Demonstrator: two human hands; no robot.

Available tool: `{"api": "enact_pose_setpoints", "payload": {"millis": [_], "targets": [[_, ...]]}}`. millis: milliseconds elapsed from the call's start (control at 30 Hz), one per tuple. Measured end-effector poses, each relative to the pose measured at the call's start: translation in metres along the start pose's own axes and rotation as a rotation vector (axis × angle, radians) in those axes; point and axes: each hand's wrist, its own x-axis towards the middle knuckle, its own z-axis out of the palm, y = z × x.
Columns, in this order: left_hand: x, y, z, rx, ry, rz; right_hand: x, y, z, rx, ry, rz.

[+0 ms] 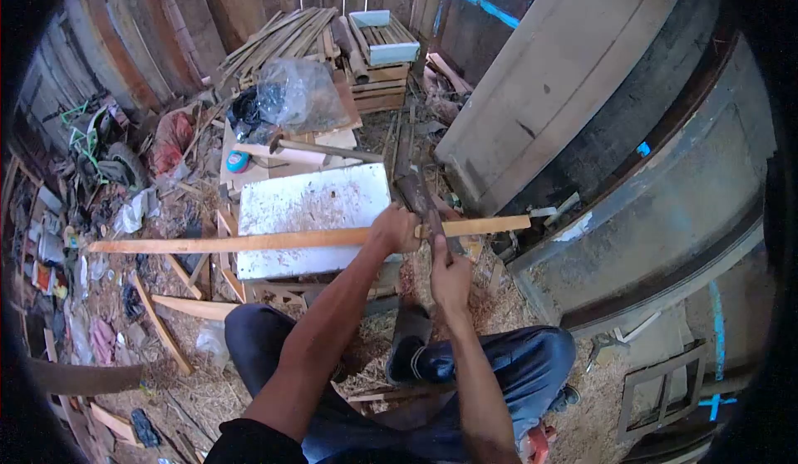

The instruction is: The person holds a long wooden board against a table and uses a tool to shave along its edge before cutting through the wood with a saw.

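My left hand (pixel 395 228) is closed around a long, pale wooden strip (pixel 224 243), which lies across a white board (pixel 312 202) and reaches past it on both sides. My right hand (pixel 450 279) grips the handle of a machete (pixel 422 201), with the thumb laid along it. Its dark, broad blade points away from me and crosses the strip just right of my left hand. Whether the edge touches the wood cannot be made out. Wood shavings and dust lie on the white board.
Behind the board lie a hammer (pixel 328 148), a blue tape measure (pixel 238 162) and a clear plastic bag (pixel 299 94). Stacked sticks (pixel 283 40) and a crate (pixel 381 86) stand at the back. Large wooden panels (pixel 565 73) lean at right. Scraps and litter cover the left floor.
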Motion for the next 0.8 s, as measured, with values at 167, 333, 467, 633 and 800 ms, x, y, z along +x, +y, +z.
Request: {"api": "enact_pose_setpoints", "payload": {"millis": [167, 333, 467, 633, 800], "targets": [[0.006, -0.002, 0.007, 0.035, -0.111, -0.076, -0.004, 0.007, -0.006, 0.08, 0.003, -0.152], [0.008, -0.009, 0.011, -0.048, -0.105, -0.028, -0.091, 0.009, -0.067, -0.127, -0.139, 0.131], [0.002, -0.005, 0.005, -0.028, -0.052, 0.024, -0.155, 0.017, -0.11, -0.078, -0.188, 0.3], [0.003, -0.008, 0.024, 0.001, -0.006, 0.016, -0.103, 0.024, -0.066, -0.105, -0.12, 0.202], [0.002, -0.002, -0.008, -0.015, -0.121, -0.011, -0.042, 0.003, -0.036, -0.071, -0.057, 0.144]]}}
